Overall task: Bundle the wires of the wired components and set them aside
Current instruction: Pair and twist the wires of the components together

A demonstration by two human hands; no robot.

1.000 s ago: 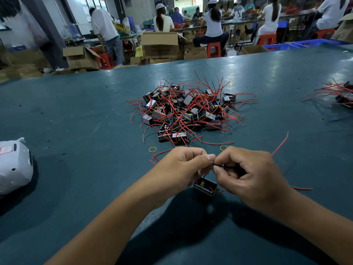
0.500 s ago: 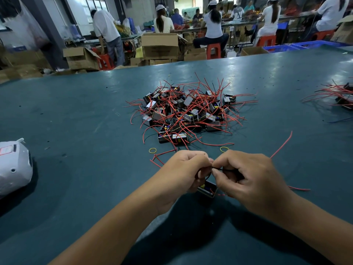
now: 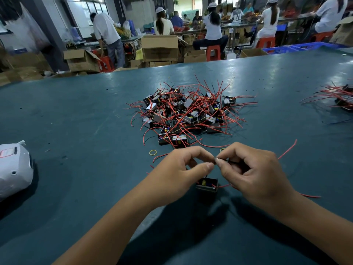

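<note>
Pile (image 3: 188, 113) blocks the table's (image 3: 86, 115) middle; white shell (image 3: 14, 169) at left edge, second pile (image 3: 340, 98) at right edge.

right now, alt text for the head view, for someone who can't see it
Two bare hands meet over a teal table, the right hand pinching a thin black wire above a small boxy component, the left hand alongside. Beyond lies a pile of red-wired components.

Table (image 3: 76, 115) matt teal, faint sheen; boxes (image 3: 160, 47) cardboard; shell (image 3: 15, 169) glossy plastic.
</note>
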